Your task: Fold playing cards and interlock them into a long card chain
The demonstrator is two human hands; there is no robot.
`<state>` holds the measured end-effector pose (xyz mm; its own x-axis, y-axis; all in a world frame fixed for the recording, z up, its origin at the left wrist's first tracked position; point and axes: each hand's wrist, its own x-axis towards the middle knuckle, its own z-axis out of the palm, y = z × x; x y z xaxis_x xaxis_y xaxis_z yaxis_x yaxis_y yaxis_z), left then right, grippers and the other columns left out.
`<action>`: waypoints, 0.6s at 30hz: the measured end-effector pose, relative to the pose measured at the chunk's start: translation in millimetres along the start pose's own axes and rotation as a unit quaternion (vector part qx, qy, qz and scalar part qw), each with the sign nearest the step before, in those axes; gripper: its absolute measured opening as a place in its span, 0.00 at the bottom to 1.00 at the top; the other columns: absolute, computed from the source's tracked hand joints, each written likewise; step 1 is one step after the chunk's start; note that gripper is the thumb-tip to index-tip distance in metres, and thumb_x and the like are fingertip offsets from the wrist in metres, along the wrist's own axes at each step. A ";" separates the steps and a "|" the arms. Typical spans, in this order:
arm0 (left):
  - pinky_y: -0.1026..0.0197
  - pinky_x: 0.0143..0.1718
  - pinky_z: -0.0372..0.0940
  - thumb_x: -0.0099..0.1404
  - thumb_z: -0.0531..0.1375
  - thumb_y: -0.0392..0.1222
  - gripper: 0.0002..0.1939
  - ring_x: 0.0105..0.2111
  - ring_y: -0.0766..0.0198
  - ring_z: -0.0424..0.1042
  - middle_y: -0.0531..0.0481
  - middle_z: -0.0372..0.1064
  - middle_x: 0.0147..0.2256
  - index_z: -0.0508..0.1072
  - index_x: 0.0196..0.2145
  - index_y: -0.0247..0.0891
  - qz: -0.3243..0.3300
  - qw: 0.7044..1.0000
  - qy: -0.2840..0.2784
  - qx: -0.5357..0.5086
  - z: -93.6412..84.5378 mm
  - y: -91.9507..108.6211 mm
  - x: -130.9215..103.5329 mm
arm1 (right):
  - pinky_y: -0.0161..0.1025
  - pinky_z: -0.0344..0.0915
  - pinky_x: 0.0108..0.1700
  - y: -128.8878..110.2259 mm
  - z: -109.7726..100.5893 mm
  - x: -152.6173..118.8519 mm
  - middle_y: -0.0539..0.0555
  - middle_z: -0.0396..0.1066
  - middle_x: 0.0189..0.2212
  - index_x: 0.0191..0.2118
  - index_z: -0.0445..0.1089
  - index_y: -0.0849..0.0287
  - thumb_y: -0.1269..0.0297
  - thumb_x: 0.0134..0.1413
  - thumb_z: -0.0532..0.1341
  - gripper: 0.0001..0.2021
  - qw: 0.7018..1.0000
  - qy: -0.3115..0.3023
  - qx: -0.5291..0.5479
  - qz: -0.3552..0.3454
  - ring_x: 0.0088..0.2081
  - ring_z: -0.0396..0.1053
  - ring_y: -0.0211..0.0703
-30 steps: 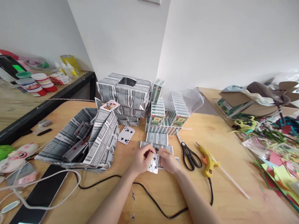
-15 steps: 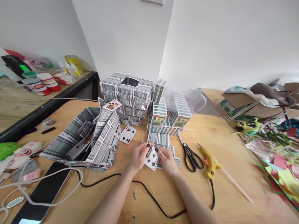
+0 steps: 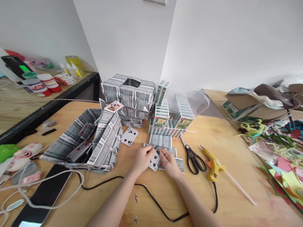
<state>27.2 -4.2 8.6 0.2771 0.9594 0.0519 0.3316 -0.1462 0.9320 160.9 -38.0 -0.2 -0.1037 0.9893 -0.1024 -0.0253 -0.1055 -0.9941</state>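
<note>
A playing card, a five of clubs [image 3: 154, 162], is pinched near its top edge between both hands. My left hand [image 3: 143, 157] closes on its left side, thumb and fingertips pressed together. My right hand [image 3: 168, 160] pinches the card from the right. The fingertips of the two hands nearly touch. Beneath and behind them, patterned card panels [image 3: 161, 140] lie face down on the table. A loose four of clubs [image 3: 130, 136] rests to the left, beside an open box of folded cards [image 3: 104, 138].
Behind stand a card-covered box [image 3: 132, 97] and stacked card packs [image 3: 163, 118]. Scissors [image 3: 194, 159] and a yellow glue gun [image 3: 215, 167] lie to the right. A black cable [image 3: 153, 198] crosses in front. Paper scraps [image 3: 284, 179] are at the far right.
The held card has tilted more upright, and my left fingers cover more of its left side. My left hand has shifted slightly right and up.
</note>
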 end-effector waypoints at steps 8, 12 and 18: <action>0.69 0.20 0.48 0.58 0.51 0.46 0.16 0.19 0.71 0.54 0.56 0.54 0.16 0.61 0.18 0.35 -0.017 0.998 0.058 -0.006 9.9 3.2 -3.3 | 0.29 0.53 0.21 4.6 -1.1 1.2 0.46 0.57 0.19 0.29 0.67 0.61 0.52 0.47 0.58 0.15 0.996 0.015 0.075 0.035 0.19 0.53 0.31; 0.69 0.19 0.47 0.58 0.50 0.46 0.17 0.18 0.72 0.53 0.56 0.53 0.15 0.58 0.17 0.35 -0.028 0.998 0.046 -0.028 8.0 2.7 -1.1 | 0.31 0.58 0.22 0.7 -3.3 2.9 0.46 0.60 0.17 0.25 0.66 0.61 0.56 0.44 0.61 0.12 0.981 -0.010 0.178 0.083 0.19 0.57 0.31; 0.68 0.20 0.47 0.58 0.49 0.47 0.17 0.19 0.71 0.54 0.56 0.54 0.16 0.60 0.17 0.35 -0.004 1.000 0.005 0.016 4.7 -2.3 -0.5 | 0.35 0.63 0.19 -7.4 -7.1 2.8 0.50 0.66 0.18 0.22 0.66 0.63 0.58 0.43 0.61 0.12 0.972 -0.045 0.186 0.139 0.19 0.64 0.37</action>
<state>30.5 -5.5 4.7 0.2657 0.9628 0.0490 0.3631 -0.1470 0.9201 167.8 -33.8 6.6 -0.2439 0.9065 -0.3446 -0.3406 -0.4128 -0.8447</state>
